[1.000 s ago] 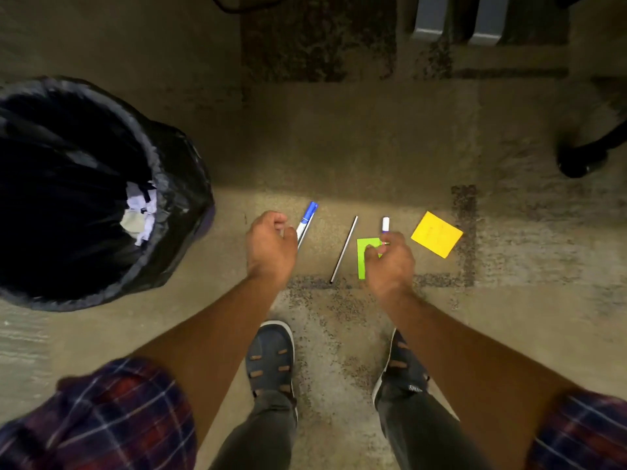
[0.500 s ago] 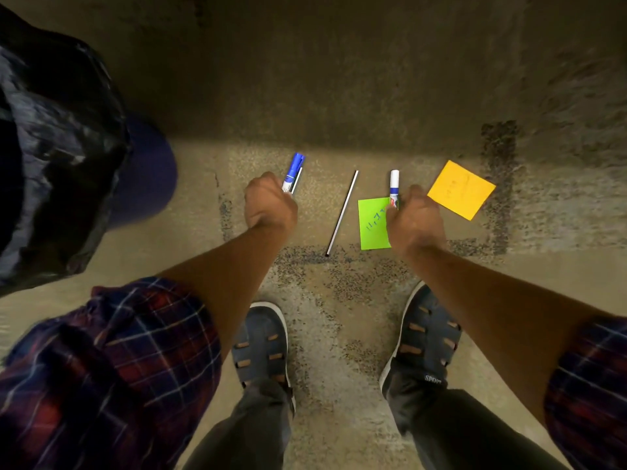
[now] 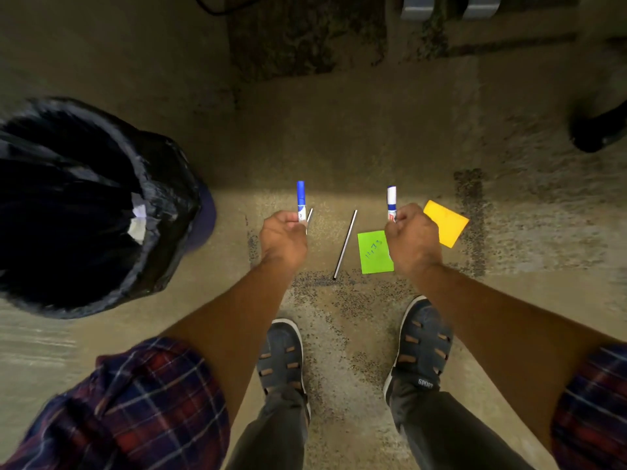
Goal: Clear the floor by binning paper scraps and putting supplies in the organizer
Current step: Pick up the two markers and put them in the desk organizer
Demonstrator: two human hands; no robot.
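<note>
My left hand (image 3: 284, 237) grips a blue-capped marker (image 3: 300, 200) that points away from me, with a thin silver stick (image 3: 309, 215) showing beside it. My right hand (image 3: 412, 240) holds a second marker (image 3: 391, 201), white with a blue band, lifted off the floor. On the carpet between my hands lies a thin silver rod (image 3: 345, 244). A green sticky note (image 3: 374, 252) lies next to my right hand, and a yellow sticky note (image 3: 447, 222) is partly hidden behind it. The black-bagged bin (image 3: 101, 205) stands at the left with white paper scraps (image 3: 138, 220) inside.
My two shoes (image 3: 281, 359) (image 3: 422, 344) stand on the carpet just below the items. A dark chair base (image 3: 599, 128) sits at the right edge and grey furniture legs (image 3: 444, 5) at the top. No organizer is in view.
Both hands have closed on the markers and raised them off the floor. The view has swung back, so the bin's opening shows again at the left.
</note>
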